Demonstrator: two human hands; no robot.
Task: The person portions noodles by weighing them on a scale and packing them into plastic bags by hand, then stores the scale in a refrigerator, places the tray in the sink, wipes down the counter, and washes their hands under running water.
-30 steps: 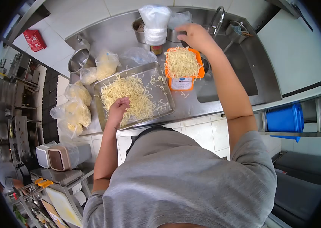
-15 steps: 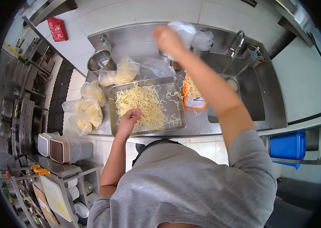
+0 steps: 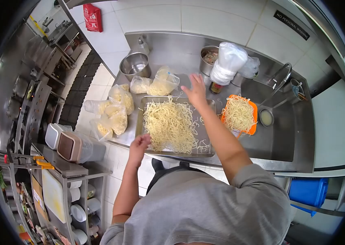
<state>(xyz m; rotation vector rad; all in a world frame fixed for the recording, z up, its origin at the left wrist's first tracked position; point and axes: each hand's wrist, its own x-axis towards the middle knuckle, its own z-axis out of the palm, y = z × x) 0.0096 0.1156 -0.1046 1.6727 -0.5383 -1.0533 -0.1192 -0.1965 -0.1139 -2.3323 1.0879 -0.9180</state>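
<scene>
Pale noodles [image 3: 170, 126] lie spread over a metal tray [image 3: 203, 153]. At the tray's lower left edge, beside the noodles, is my left hand [image 3: 140, 143]; its fingers are bent and what they hold, if anything, is too small to tell. Above the tray's upper right part, my right hand [image 3: 195, 87] has its fingers spread and holds nothing. More noodles [image 3: 238, 114] fill an orange container [image 3: 252, 130] right of the tray. Knotted bags of noodles [image 3: 163, 81] stand behind and left of the tray [image 3: 118, 118].
Behind the tray are an empty steel pot [image 3: 134, 65], a pot with food inside [image 3: 209, 56], a white plastic bag [image 3: 228, 61] and a dark jar [image 3: 216, 87]. The sink [image 3: 278, 143], with a faucet [image 3: 280, 77] and small bowl [image 3: 266, 117], lies to the right.
My right hand has come down from above the back of the counter to the tray, its fingers now spread. The view has shifted, and the clear plastic behind the tray no longer shows.
</scene>
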